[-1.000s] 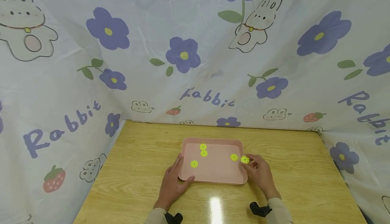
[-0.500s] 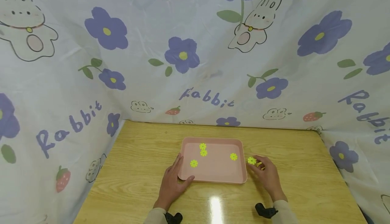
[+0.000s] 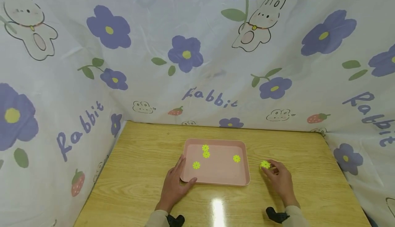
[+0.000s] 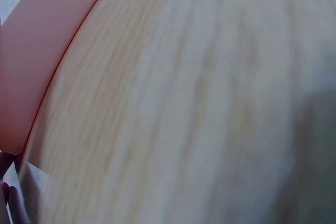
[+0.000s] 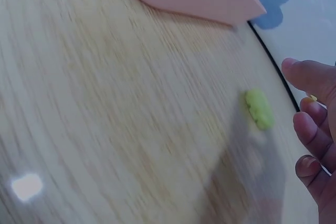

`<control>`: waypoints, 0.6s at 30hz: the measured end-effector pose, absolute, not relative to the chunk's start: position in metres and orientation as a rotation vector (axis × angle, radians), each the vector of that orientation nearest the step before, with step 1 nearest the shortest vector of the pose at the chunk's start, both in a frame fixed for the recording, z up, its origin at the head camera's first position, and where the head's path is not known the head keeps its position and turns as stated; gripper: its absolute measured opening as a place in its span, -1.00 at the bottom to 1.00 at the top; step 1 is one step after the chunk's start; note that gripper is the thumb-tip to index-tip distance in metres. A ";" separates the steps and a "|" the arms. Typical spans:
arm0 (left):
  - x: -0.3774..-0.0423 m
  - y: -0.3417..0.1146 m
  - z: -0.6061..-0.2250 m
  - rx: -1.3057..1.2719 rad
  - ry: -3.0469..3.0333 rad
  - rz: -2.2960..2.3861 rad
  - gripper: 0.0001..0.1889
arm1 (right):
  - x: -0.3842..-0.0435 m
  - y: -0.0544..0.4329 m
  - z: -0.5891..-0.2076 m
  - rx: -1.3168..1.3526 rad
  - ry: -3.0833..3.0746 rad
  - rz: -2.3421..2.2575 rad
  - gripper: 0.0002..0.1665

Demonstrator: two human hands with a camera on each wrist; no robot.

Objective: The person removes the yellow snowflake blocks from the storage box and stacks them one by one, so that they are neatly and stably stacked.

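A pink tray (image 3: 217, 180) lies on the table, with several yellow-green flower-shaped pieces (image 3: 236, 158) inside it. My left hand (image 3: 175, 186) rests against its near left corner, fingers extended along the left side and thumb by the front rim. To the right of the tray, my right hand (image 3: 280, 179) pinches a flower-shaped piece (image 3: 266, 164) between thumb and fingers. In the right wrist view, only a sliver of this piece shows among the fingers (image 5: 311, 129). Another flower-shaped piece (image 5: 259, 109) lies on the table just beside that hand, mostly covered in the head view.
The wooden table (image 3: 148, 144) extends around the tray. White cloth (image 3: 210, 66) with rabbits and purple flowers hangs behind it and at both sides. Each wrist carries a black device (image 3: 277, 215). A bright reflection shows on the tabletop near the front.
My right hand has moved right, from the tray's right rim to the bare table beside it, carrying the pinched flower-shaped piece. The left hand and tray have stayed in place.
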State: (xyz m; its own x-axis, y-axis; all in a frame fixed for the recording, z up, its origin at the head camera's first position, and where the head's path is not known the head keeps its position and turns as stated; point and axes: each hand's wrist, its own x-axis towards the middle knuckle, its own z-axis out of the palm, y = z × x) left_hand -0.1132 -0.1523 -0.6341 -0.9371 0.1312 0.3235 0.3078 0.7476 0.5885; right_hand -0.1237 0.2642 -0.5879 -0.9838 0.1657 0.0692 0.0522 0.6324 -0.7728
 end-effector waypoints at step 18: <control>-0.114 -0.153 -0.632 -0.351 -2.686 -0.964 -0.05 | -0.121 0.274 -0.596 -0.309 -2.770 1.349 -0.46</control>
State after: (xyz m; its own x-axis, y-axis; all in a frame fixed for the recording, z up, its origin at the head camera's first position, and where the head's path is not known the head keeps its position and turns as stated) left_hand -0.1144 -0.1525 -0.6318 -0.9355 0.1355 0.3265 0.3122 0.7498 0.5834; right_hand -0.1214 0.2740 -0.5957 -0.9790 0.1982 -0.0468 0.1590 0.6005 -0.7837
